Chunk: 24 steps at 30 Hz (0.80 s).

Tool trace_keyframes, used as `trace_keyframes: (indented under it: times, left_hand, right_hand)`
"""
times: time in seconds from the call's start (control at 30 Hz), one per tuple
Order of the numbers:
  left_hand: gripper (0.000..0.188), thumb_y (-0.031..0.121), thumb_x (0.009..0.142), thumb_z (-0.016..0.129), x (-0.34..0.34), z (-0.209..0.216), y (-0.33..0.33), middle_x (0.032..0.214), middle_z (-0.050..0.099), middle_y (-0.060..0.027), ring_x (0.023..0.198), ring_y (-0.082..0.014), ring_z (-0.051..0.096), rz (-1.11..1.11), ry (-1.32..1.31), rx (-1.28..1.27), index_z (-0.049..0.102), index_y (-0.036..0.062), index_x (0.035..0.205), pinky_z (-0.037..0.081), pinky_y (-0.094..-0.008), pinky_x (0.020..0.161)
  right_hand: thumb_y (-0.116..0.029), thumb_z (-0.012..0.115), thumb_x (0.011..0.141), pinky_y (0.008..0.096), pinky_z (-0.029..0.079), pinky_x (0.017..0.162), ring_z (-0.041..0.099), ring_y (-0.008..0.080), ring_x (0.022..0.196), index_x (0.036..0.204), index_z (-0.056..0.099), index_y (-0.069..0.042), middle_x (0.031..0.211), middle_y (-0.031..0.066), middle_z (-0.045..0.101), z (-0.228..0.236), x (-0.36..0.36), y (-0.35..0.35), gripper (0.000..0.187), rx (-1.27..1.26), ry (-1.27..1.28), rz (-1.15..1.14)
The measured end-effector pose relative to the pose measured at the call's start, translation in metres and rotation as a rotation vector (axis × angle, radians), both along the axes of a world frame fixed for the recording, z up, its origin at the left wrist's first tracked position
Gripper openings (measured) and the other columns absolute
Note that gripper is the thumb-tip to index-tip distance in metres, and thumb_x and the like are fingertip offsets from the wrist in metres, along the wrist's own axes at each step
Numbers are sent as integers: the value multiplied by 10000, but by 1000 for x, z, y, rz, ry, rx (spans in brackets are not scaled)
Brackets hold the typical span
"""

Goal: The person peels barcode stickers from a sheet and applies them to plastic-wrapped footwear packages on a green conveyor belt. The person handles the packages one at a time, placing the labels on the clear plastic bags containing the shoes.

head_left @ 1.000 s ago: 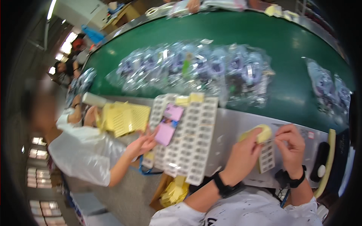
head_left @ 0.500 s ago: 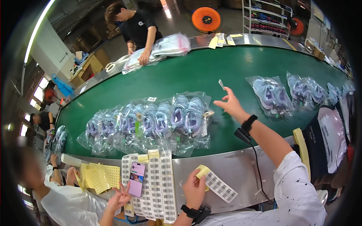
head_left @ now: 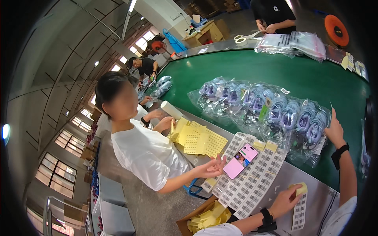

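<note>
L hand [head_left: 284, 201] is gripping a white barcode sticker strip w/ yellow backing [head_left: 300, 207], near right. R hand [head_left: 334, 130] is reaching far over clear bags of blue cables [head_left: 271, 110]; can't tell its grip.

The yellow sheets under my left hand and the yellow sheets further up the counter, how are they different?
The small yellow backing strip sits pinched under the left hand, on a narrow strip of barcode labels. The stack of yellow sheets lies fanned out, untouched by any hand, near the co-worker in white. The strip looks narrow and curled; the stack's sheets are broad, flat and dotted with a grid. Both are pale yellow and rest on the grey counter.
</note>
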<state>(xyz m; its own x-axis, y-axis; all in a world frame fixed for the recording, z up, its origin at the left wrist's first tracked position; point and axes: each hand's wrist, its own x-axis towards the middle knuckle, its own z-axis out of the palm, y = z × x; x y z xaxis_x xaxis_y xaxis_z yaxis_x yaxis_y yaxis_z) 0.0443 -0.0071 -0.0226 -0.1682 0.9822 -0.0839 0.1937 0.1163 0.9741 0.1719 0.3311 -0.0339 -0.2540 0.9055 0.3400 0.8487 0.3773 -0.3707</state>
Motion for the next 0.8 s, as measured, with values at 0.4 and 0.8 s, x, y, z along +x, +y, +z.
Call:
trace_keyframes:
  times: [0.4, 0.8]
  left_hand:
    - [395, 174, 918, 640, -11, 4, -1, 900, 688, -148, 740, -218, 691, 14, -19, 22, 539, 51, 1279, 540, -316, 674]
    - [338, 15, 886, 636, -46, 28, 8, 1019, 682, -147, 899, -169, 679, 79, -123, 21, 565, -22, 1215, 551, -286, 782]
  right_hand:
    - [12, 537, 779, 266, 444, 471, 530, 114, 529, 1454, 305, -128, 655, 27, 563, -43, 38, 65, 727, -421, 891, -138]
    - [-147, 725, 820, 265, 475, 630, 576, 111, 785, 973, 652, -67, 864, 15, 612, 28, -2, 48, 187, -407, 1282, -296]
